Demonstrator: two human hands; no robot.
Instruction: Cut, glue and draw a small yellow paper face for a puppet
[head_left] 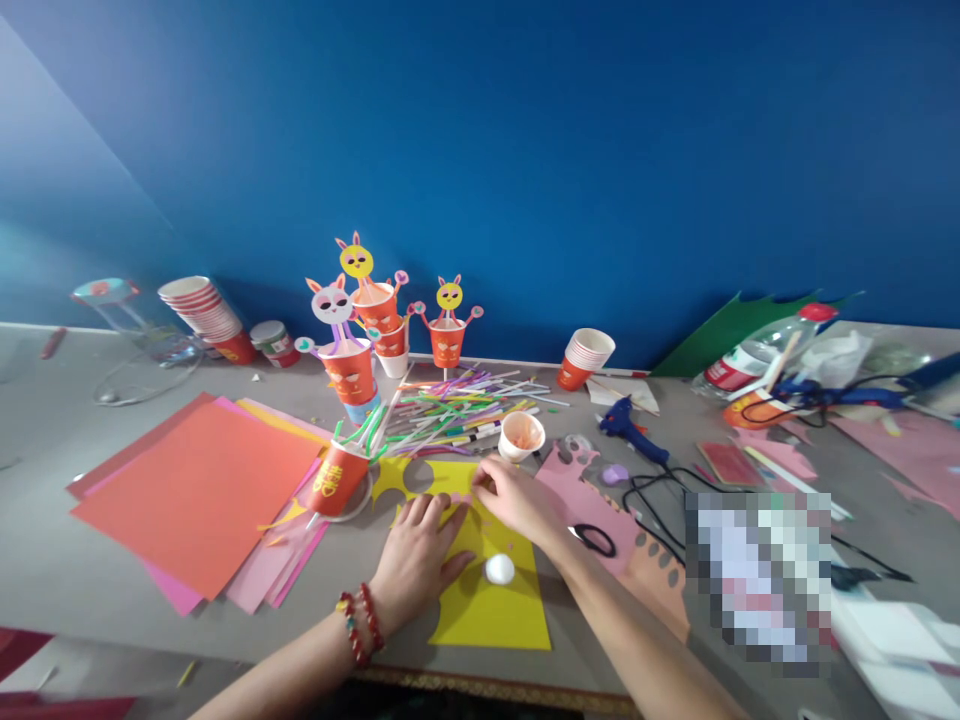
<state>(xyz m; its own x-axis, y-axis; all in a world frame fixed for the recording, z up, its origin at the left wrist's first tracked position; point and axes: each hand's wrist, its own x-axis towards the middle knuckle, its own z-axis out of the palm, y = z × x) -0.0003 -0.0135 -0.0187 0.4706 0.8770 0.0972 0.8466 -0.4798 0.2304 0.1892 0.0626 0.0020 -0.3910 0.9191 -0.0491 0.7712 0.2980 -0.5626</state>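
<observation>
A yellow sheet of craft paper [510, 610] with round cut-outs along its edges lies in front of me. My left hand [420, 550] rests palm down at its left side, fingers stretched out, two red bead bracelets on the wrist. Close to those fingertips is a small pink paper piece [460, 498]. From the right, my right hand [514, 498] reaches over the sheet with thumb and fingertips pinched together; what they hold is too small to make out. A white round object [499, 569] lies on the yellow sheet between my forearms.
Behind the hands stand a paper cup of scraps [521, 437] and a pile of coloured sticks [480, 400]. An orange cup [339, 480] leans at left beside orange sheets [202, 490]. On the right are black-handled scissors [596, 541], a blue glue gun [634, 430] and its black cord.
</observation>
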